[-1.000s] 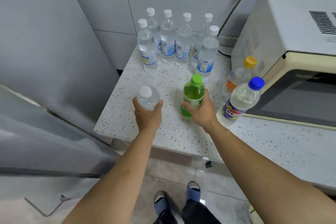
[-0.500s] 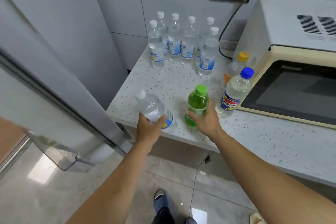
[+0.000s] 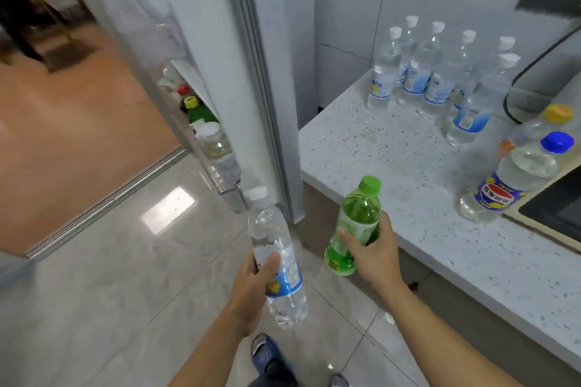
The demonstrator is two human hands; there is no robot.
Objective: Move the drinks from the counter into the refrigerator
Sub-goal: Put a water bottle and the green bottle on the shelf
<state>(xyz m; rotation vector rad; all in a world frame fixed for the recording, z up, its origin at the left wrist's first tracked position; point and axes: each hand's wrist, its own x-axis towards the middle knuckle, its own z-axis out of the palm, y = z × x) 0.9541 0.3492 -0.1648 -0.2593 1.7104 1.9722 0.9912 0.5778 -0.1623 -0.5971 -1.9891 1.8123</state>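
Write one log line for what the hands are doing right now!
left hand: holds water bottle | right hand: holds green bottle | both off counter | fridge door: open

One head-worn camera looks forward and steeply down. The speckled surface (image 3: pixel 408 148) lies right, near; the open refrigerator door (image 3: pixel 220 41) stands left.

The bottles (image 3: pixel 384 78) are of clear glossy plastic, the surface (image 3: pixel 393 154) is speckled smooth stone, and the floor tiles (image 3: pixel 125 276) shine.
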